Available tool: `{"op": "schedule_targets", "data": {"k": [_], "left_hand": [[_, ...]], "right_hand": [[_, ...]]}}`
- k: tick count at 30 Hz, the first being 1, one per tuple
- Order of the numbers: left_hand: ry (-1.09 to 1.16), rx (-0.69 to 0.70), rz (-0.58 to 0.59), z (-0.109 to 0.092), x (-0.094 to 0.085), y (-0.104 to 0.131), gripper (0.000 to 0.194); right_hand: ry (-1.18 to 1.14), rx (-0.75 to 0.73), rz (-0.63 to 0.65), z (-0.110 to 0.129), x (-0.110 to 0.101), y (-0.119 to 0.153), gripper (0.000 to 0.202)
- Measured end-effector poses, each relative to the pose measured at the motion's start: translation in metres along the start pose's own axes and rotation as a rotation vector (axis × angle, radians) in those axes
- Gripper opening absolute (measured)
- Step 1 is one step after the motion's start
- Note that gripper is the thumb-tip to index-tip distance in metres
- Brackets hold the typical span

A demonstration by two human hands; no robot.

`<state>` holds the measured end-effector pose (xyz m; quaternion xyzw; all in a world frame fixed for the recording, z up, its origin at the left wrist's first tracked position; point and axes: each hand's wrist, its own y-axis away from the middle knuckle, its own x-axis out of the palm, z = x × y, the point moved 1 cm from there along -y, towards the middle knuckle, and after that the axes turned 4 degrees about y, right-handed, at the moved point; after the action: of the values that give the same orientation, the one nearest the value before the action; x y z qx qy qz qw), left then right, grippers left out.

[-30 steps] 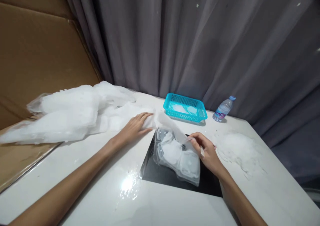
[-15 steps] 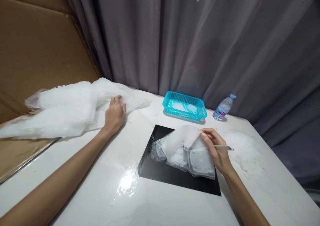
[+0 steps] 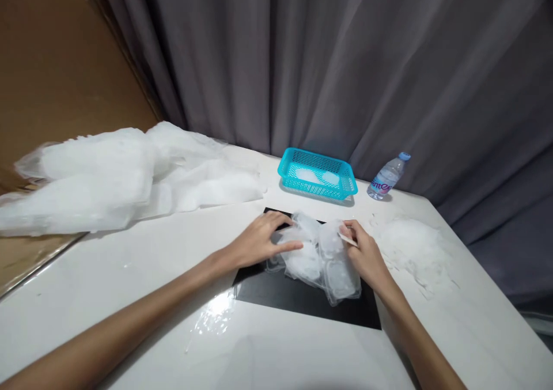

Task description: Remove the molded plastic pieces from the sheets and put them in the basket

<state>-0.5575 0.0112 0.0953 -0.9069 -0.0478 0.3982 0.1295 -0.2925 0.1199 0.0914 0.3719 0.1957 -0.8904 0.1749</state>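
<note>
My left hand [image 3: 262,237] lies with thumb and fingers spread over the left side of several clear plastic pouches [image 3: 343,277] with pale, rounded-square contents. I cannot make out what is inside. The pouches sit bunched on a black sheet [image 3: 285,303]. My right hand [image 3: 365,254] is closed at their upper right, with a slim white stick-like tool [image 3: 348,239] between its fingers. Those fingertips also touch the upper right pouch. The tool's kind does not show.
White filmy sheets [image 3: 108,177] are heaped at the left, beside a brown cardboard panel [image 3: 56,61]. A turquoise basket [image 3: 317,191] with white pieces and a water bottle [image 3: 386,177] stand at the back. White scraps [image 3: 419,252] lie on the right of the white table [image 3: 173,344].
My left hand has left the white sheets and moved right onto the pouches. The pouches have shifted and spread a little, and the tool in my right hand has turned.
</note>
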Motion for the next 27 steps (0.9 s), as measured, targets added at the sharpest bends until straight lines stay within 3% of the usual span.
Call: {"op": "schedule_targets", "data": {"k": [4,9,12,15,20,24,27], "left_hand": [[0.176,-0.030,0.046,-0.014,0.010,0.005,0.036],[0.528,-0.139,-0.063,-0.020,-0.003,-0.003,0.035],[0.713,-0.212,-0.165,-0.022,-0.011,-0.008,0.031],[0.899,-0.315,-0.226,-0.024,-0.024,-0.011,0.032],[0.992,-0.469,0.012,-0.028,-0.054,-0.008,0.035],[0.759,-0.408,0.298,-0.016,-0.067,-0.006,0.037],[0.543,-0.386,0.405,-0.001,-0.065,-0.007,0.043]], "right_hand": [[0.196,-0.155,-0.188,0.012,0.002,0.006,0.046],[0.308,-0.327,-0.136,0.016,0.020,0.015,0.072],[0.259,-0.245,-0.093,0.012,0.019,0.014,0.052],[0.065,-0.117,-0.034,0.016,0.001,0.009,0.042],[-0.377,-0.074,0.297,0.033,-0.040,0.006,0.033],[-0.355,-0.046,0.477,0.028,-0.050,0.004,0.042],[-0.282,-0.051,0.622,0.019,-0.047,0.002,0.046]]}}
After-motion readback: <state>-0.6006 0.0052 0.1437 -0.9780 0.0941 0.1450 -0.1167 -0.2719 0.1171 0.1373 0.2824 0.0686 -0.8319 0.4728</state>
